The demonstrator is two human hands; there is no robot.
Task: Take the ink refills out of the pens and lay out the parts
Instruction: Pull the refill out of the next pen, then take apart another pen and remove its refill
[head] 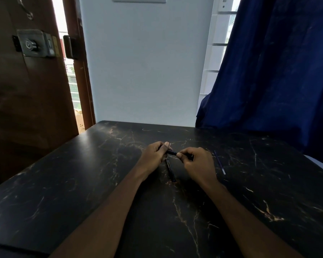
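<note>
Both hands meet over the middle of the black marble table point(82, 183). My left hand point(155, 155) and my right hand point(196, 162) each grip one end of a dark pen point(172, 152), held level just above the tabletop. A short stretch of the barrel shows between the fingers; the rest is hidden in my fists. A second dark pen point(170, 169) lies on the table below the hands, pointing toward me. To the right of my right hand lies a thin blue ink refill point(219, 162) on its own.
A white wall stands behind the table's far edge. A brown wooden door with a metal lock point(35, 43) is at the left. A dark blue curtain point(278, 71) hangs at the right and reaches the table's far right corner.
</note>
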